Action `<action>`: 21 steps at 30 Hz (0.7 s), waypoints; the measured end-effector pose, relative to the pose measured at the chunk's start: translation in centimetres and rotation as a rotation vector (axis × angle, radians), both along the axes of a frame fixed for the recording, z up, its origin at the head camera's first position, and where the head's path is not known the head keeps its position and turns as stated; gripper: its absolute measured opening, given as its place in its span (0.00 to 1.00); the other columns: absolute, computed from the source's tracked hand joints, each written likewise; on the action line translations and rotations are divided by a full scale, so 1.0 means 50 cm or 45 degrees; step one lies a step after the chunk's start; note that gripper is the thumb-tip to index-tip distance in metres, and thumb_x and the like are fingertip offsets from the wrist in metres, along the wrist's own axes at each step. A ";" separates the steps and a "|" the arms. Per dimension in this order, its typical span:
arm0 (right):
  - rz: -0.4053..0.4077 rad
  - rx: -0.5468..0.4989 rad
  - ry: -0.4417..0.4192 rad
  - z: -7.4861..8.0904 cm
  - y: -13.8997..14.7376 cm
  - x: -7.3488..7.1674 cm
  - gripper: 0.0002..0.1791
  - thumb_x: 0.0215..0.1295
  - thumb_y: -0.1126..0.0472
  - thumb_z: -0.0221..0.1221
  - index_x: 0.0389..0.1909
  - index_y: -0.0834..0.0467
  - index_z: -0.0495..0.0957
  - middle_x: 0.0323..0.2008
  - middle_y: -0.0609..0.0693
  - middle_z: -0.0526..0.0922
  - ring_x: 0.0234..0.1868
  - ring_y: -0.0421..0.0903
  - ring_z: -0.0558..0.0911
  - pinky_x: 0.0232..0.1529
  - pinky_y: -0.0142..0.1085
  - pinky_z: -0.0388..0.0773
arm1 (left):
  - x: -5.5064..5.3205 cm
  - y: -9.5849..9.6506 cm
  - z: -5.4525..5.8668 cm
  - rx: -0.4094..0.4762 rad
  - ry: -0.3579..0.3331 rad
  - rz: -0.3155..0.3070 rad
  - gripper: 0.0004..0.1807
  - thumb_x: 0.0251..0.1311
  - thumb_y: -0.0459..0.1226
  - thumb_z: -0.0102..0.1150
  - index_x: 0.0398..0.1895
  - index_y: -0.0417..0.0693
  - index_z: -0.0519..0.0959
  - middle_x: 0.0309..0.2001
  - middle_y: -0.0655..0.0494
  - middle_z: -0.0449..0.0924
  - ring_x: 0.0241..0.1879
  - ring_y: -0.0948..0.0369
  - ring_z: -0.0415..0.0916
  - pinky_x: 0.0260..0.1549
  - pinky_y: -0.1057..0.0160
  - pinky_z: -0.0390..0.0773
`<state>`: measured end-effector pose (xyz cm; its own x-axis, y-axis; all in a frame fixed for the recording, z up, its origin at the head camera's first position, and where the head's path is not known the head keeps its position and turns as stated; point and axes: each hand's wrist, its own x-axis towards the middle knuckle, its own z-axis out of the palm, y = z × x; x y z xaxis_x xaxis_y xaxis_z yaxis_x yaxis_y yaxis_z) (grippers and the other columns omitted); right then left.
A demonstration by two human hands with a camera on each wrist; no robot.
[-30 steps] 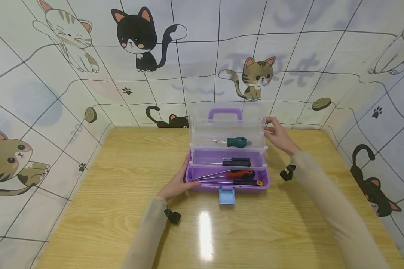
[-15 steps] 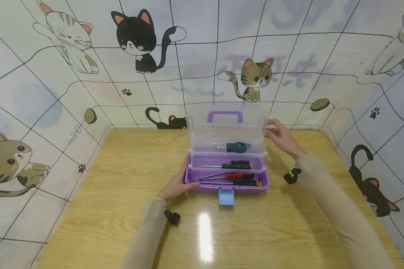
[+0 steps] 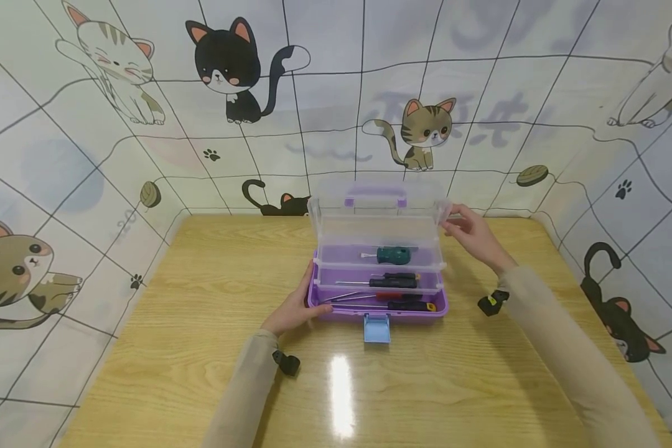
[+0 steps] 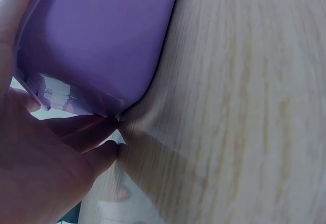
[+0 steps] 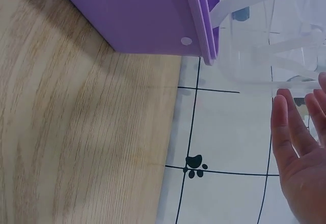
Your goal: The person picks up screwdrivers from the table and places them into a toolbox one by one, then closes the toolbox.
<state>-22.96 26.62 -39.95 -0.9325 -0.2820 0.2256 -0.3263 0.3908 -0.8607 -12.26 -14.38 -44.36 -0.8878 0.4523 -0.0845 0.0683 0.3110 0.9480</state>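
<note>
A purple toolbox [image 3: 389, 316] with a clear lid [image 3: 381, 214] and stepped clear trays stands on the table. My left hand [image 3: 291, 308] grips its left end, thumb on the front rim; in the left wrist view, fingers [image 4: 94, 132] bend round the purple wall. At the lid's right edge, my right hand [image 3: 476, 236] pinches it between thumb and fingers. In the trays lie a green-handled screwdriver [image 3: 394, 255] and black-handled screwdrivers [image 3: 393, 283]. A red-handled screwdriver [image 3: 389, 296], partly hidden by a tray, and a long black-handled screwdriver [image 3: 411, 306] lie in the bottom.
A blue latch [image 3: 377, 328] hangs down at the toolbox front. The purple carry handle [image 3: 375, 202] is on the lid. Behind the wooden table [image 3: 218, 261] rises a wall [image 3: 336, 93] covered in a cat print.
My right hand has come slightly down and right with the lid, which tilts further forward. The trays have sunk lower over the box. The left hand keeps its place.
</note>
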 end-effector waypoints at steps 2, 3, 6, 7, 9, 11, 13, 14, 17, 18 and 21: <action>0.014 0.002 0.013 0.004 0.000 0.006 0.17 0.71 0.66 0.53 0.58 0.66 0.69 0.57 0.59 0.73 0.50 0.37 0.77 0.45 0.31 0.79 | 0.000 0.001 0.000 -0.007 0.003 0.004 0.59 0.57 0.35 0.67 0.77 0.49 0.29 0.75 0.37 0.36 0.70 0.39 0.48 0.66 0.42 0.50; 0.015 0.000 0.015 0.006 -0.001 0.011 0.17 0.71 0.66 0.54 0.58 0.66 0.69 0.56 0.58 0.73 0.50 0.36 0.76 0.45 0.30 0.79 | 0.000 0.000 -0.002 -0.009 -0.001 0.004 0.59 0.58 0.35 0.67 0.77 0.50 0.29 0.75 0.37 0.37 0.70 0.39 0.48 0.66 0.42 0.51; 0.034 -0.008 0.027 0.022 -0.006 0.027 0.16 0.70 0.68 0.54 0.56 0.68 0.70 0.54 0.55 0.74 0.48 0.35 0.77 0.43 0.29 0.79 | -0.007 -0.001 -0.028 -0.011 -0.003 0.019 0.60 0.58 0.35 0.67 0.77 0.55 0.29 0.75 0.39 0.37 0.70 0.39 0.48 0.66 0.42 0.50; 0.039 -0.017 0.029 0.027 -0.008 0.034 0.15 0.70 0.69 0.54 0.55 0.69 0.70 0.53 0.55 0.75 0.47 0.35 0.77 0.43 0.29 0.79 | -0.010 -0.001 -0.038 -0.011 0.000 0.023 0.60 0.58 0.35 0.67 0.77 0.56 0.29 0.75 0.40 0.36 0.70 0.39 0.48 0.66 0.42 0.50; 0.046 -0.019 0.038 0.035 -0.011 0.046 0.13 0.69 0.70 0.54 0.52 0.69 0.71 0.51 0.53 0.75 0.46 0.36 0.79 0.42 0.28 0.79 | -0.016 -0.003 -0.060 -0.009 0.000 0.031 0.60 0.58 0.36 0.67 0.77 0.60 0.28 0.76 0.44 0.35 0.71 0.41 0.46 0.67 0.43 0.48; 0.064 -0.030 0.051 0.038 -0.010 0.053 0.12 0.68 0.72 0.54 0.51 0.70 0.71 0.50 0.51 0.75 0.46 0.39 0.80 0.42 0.27 0.78 | -0.020 -0.004 -0.074 -0.006 0.005 0.038 0.61 0.57 0.37 0.68 0.77 0.62 0.28 0.76 0.47 0.34 0.71 0.43 0.46 0.67 0.44 0.48; 0.068 -0.039 0.048 0.028 -0.004 0.053 0.12 0.68 0.72 0.54 0.51 0.71 0.71 0.49 0.48 0.75 0.45 0.41 0.81 0.42 0.26 0.78 | -0.021 -0.006 -0.079 0.001 0.005 0.039 0.61 0.56 0.39 0.68 0.77 0.62 0.29 0.76 0.47 0.34 0.71 0.43 0.47 0.67 0.44 0.49; 0.069 -0.041 0.045 0.023 -0.001 0.052 0.13 0.68 0.72 0.54 0.51 0.70 0.71 0.48 0.46 0.75 0.45 0.40 0.81 0.42 0.26 0.78 | -0.021 -0.006 -0.081 0.006 0.004 0.042 0.61 0.56 0.40 0.69 0.77 0.62 0.29 0.76 0.46 0.35 0.71 0.43 0.48 0.67 0.44 0.50; 0.073 -0.044 0.029 0.005 0.009 0.049 0.14 0.68 0.71 0.55 0.53 0.71 0.71 0.47 0.44 0.76 0.45 0.37 0.81 0.44 0.26 0.77 | -0.021 -0.007 -0.080 0.022 -0.004 0.050 0.62 0.55 0.42 0.70 0.77 0.62 0.30 0.76 0.44 0.37 0.70 0.43 0.51 0.67 0.44 0.52; 0.074 -0.047 0.018 0.000 0.012 0.049 0.15 0.68 0.71 0.55 0.53 0.70 0.71 0.48 0.46 0.76 0.46 0.36 0.80 0.45 0.26 0.77 | -0.020 -0.007 -0.079 0.025 -0.008 0.053 0.62 0.55 0.42 0.70 0.77 0.63 0.29 0.76 0.44 0.37 0.70 0.43 0.50 0.67 0.44 0.52; 0.065 -0.018 -0.003 -0.007 0.018 0.053 0.15 0.69 0.67 0.56 0.54 0.69 0.72 0.51 0.51 0.76 0.46 0.33 0.79 0.47 0.26 0.76 | -0.020 -0.007 -0.075 0.028 -0.015 0.059 0.62 0.55 0.43 0.70 0.77 0.67 0.30 0.76 0.46 0.36 0.70 0.44 0.50 0.67 0.45 0.51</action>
